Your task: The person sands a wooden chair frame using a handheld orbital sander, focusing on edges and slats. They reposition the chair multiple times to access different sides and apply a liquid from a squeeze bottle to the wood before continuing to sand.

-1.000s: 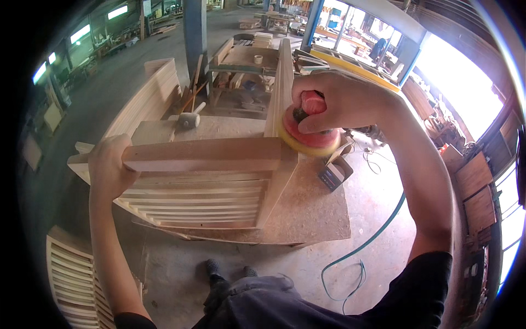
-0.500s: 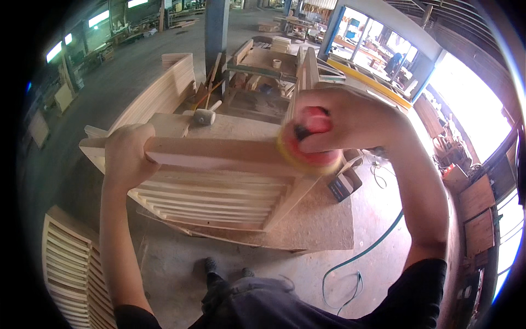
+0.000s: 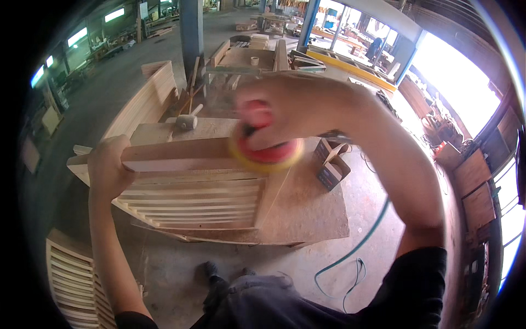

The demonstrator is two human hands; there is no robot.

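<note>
A pale wooden slatted frame [image 3: 189, 204] stands on edge on the workbench [image 3: 309, 211], its thick top rail [image 3: 181, 156] running left to right before me. Near the rail's left end, my left hand [image 3: 109, 164] is closed around the wood. My right hand [image 3: 298, 109] grips a red palm sander [image 3: 257, 112], blurred by motion, whose round yellow-edged pad [image 3: 268, 162] rests on or just over the rail's right part. Hand and sander hide that end of the rail.
A mallet [image 3: 187, 122] lies behind the rail. Small open cardboard boxes [image 3: 332, 171] sit at the bench's right. A green hose [image 3: 364, 237] trails down to the floor. Another slatted panel [image 3: 74, 277] stands lower left; stacked curved boards [image 3: 143, 100] and a blue post [image 3: 192, 41] are beyond.
My right hand has swept the sander leftward along the rail, away from its right end. My left hand keeps its hold. The whole view has shifted a little.
</note>
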